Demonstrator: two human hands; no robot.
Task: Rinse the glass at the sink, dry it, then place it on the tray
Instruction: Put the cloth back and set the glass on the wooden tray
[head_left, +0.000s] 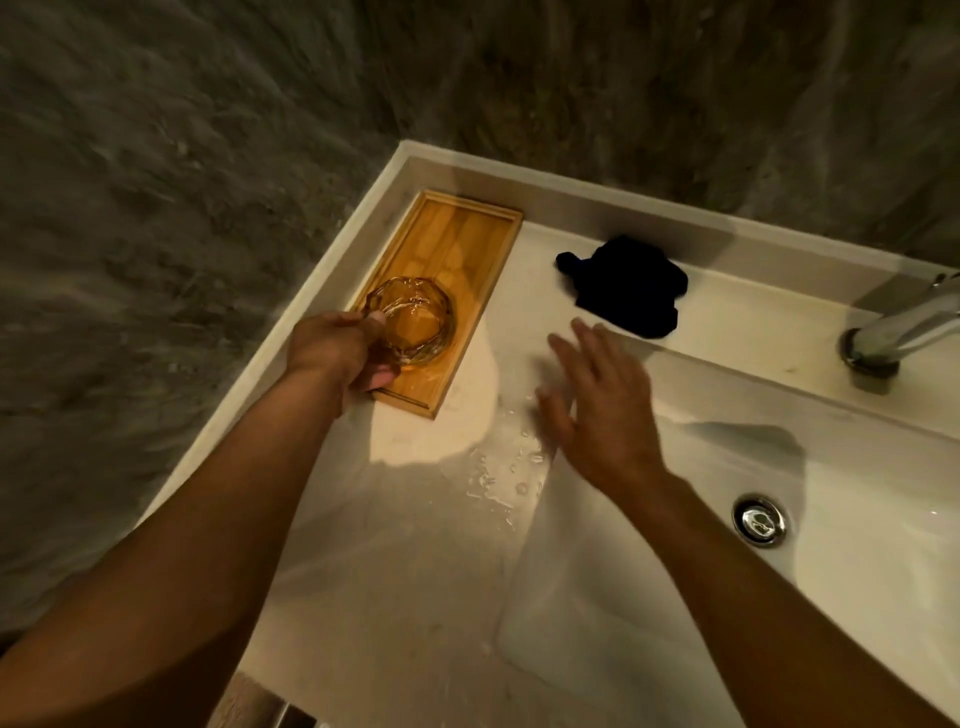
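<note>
A clear faceted glass (415, 319) stands upright on the near end of the wooden tray (457, 234), which lies on the counter's left side. My left hand (340, 353) grips the glass by its near rim and side. Over the wet counter to the right, my right hand (597, 400) hovers with fingers spread and nothing in it. A crumpled black cloth (628, 286) lies on the counter just beyond that hand.
The white sink basin (857, 545) with its metal drain (759, 521) lies at the right, the chrome faucet (893, 332) behind it. Water drops (501, 473) sit on the counter near the basin's edge. A rough grey wall closes the left and back.
</note>
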